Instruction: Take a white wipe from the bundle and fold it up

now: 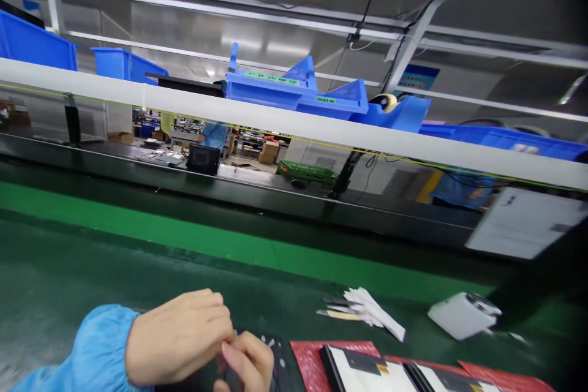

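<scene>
At the bottom of the head view, my left hand (179,338), in a blue sleeve, has its fingers curled and closed. My right hand (250,362) meets it, thumb and fingers pinched together. Whatever sits between the fingertips is too small or hidden to name. Both hands are over a dark flat panel (281,364) with pale spots, mostly covered by them. To their right, red bubble wrap (305,362) lies under flat white-and-black devices (372,373) with small gold-coloured patches.
White paper strips (376,315) lie by a thin yellow-handled tool (340,315) on the green work surface (114,269). A white bottle (462,316) is at the right. Blue bins (266,89) line the shelf above. Beyond it are a conveyor and people in blue.
</scene>
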{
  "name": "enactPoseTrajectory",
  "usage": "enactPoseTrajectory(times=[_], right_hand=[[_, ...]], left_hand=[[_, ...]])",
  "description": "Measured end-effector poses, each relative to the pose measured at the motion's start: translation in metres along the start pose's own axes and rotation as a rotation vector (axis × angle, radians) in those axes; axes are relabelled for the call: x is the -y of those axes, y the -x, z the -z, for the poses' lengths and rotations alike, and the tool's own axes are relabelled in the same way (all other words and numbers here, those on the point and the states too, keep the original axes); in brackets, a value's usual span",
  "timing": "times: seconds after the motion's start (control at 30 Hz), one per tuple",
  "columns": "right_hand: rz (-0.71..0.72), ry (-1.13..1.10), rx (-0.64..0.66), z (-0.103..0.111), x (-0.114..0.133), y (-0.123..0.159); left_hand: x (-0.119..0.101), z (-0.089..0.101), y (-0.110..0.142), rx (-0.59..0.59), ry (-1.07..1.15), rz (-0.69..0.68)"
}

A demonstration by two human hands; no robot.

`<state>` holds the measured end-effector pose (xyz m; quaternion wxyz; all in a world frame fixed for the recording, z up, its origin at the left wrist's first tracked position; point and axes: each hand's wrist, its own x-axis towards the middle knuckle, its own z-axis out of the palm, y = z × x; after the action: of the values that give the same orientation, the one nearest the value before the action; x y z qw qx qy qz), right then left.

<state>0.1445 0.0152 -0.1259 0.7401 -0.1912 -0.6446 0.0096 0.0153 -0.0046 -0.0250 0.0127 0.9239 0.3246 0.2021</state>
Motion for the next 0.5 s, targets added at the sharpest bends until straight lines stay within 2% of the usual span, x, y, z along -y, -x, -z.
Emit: enactPoseTrajectory(times=[0.17,0.27,0.43,0.5], right_hand=[[0.104,0.056,-0.008,0.003,-0.001,-0.004],[0.169,0.088,0.051,0.008,-0.004,-0.002],[0.090,0.247,0.329,0.012,-0.006,0.001],[0.104,0.358,0.442,0.011,-0.007,-0.001]], left_hand=[[0.007,0.009,0.000,-0.037,0.343,-0.005],[0.010,0.011,-0.001,-0.088,0.455,0.036],[0.018,0.009,-0.006,-0.299,0.696,0.330],[0.022,0.007,-0.008,-0.337,0.856,0.427]])
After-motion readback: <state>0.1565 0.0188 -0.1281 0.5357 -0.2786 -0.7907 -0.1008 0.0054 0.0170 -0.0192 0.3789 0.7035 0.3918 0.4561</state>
